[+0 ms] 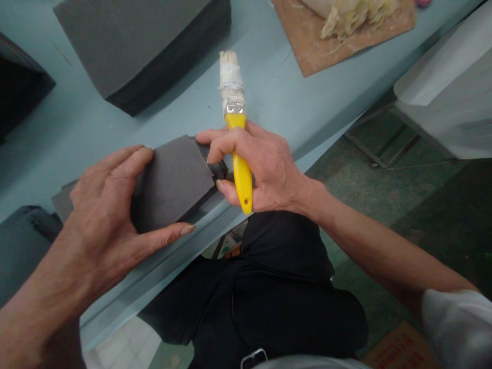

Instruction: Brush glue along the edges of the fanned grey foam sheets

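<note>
A small dark grey block (pixel 175 179), perhaps a stack of sheets or pieces, lies near the table's front edge. My left hand (pixel 103 210) is around its left end, the thumb along the near side and the fingers over the far side. A paintbrush (pixel 242 177) with a yellow handle is held in my right hand (pixel 265 161). Its bristles point away from me and are caked with something whitish. With the brush still in the hand, my right fingertips and thumb touch the block's right end, where the layers look uneven.
On the blue table (pixel 184 105) stands a large dark grey stack (pixel 154 46), with a black object (pixel 19 87) to its left. A brown board (pixel 311 51) bears a pale yellowish mass at the back. Dark cloth-like material (pixel 23 246) lies left. A white chair (pixel 446 97) stands right.
</note>
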A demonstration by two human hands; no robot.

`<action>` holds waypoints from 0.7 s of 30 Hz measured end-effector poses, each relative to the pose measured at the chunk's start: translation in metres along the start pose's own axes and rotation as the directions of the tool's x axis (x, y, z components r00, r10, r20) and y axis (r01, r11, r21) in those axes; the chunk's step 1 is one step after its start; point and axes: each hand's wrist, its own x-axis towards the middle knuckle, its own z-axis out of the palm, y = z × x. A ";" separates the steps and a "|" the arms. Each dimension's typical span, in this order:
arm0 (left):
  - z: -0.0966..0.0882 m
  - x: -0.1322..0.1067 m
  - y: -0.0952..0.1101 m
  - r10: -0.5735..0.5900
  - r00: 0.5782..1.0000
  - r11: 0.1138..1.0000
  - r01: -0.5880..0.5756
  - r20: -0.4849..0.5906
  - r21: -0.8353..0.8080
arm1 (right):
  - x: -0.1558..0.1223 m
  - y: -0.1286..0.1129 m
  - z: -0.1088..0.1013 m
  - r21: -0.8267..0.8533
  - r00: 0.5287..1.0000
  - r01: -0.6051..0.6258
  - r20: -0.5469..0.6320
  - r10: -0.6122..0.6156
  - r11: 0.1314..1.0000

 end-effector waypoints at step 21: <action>0.025 -0.001 -0.007 0.076 0.986 0.995 -0.085 -0.150 -0.054 | 0.008 -0.016 -0.014 0.097 0.988 0.036 -0.156 -0.021 0.995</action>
